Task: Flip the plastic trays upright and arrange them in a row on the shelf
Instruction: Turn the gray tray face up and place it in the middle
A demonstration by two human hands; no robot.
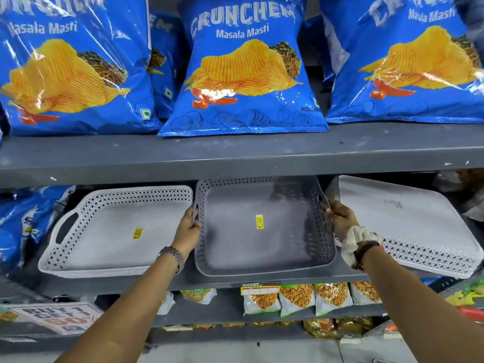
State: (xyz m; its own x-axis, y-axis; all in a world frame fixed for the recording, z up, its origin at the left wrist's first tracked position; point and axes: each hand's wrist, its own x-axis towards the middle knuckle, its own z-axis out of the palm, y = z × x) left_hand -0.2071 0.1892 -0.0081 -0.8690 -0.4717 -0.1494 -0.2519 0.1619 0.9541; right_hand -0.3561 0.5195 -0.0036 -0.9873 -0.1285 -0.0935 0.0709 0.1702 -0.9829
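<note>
A grey perforated plastic tray (262,247) sits upright in the middle of the grey shelf (230,284), a yellow sticker on its floor. My left hand (189,226) grips its left handle and my right hand (340,221) grips its right handle. To its left rests a white perforated tray (104,239), upright, with a yellow sticker inside. On the right lies another white tray (408,226), upside down with its flat base facing up, tilted and jutting past the shelf's front edge.
The shelf above (235,153) hangs low over the trays and carries blue chip bags (243,69). More blue bags (23,221) crowd the far left of the tray shelf. Snack packets (298,297) fill the shelf below, beside a promo sign (60,318).
</note>
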